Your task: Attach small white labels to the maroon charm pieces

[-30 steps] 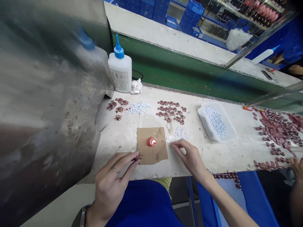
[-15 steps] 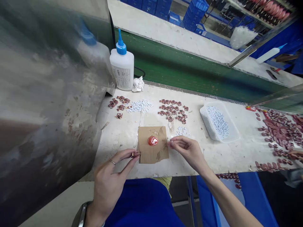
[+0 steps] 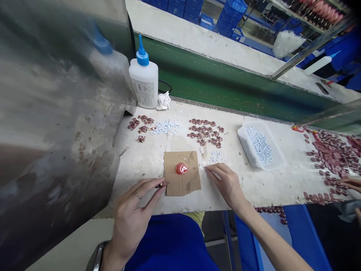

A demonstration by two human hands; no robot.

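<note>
A small red-brown piece [image 3: 162, 184] is pinched between the thumb and fingers [image 3: 148, 184] of the left hand [image 3: 132, 210], just beside the left edge of a torn cardboard sheet [image 3: 182, 184]. A glossy red disc [image 3: 181, 168] lies near the middle of the sheet. The right hand [image 3: 227, 184] lies just beside the sheet's right edge, its fingertips drawn together; whether they grasp anything cannot be told. Around the sheet, on the white tabletop [image 3: 254, 186], lie small white pieces [image 3: 216, 158] and heaps of red-brown pieces [image 3: 203, 132]. Further right stands a white plastic tray [image 3: 242, 145] of white-and-blue pieces. A glue bottle [image 3: 144, 83] with a blue nozzle stands at the back, beside a crumpled tissue [image 3: 164, 101]. At far right, a co-worker's hand [image 3: 351, 183] lies beside a large red-brown heap [image 3: 334, 152].
</note>
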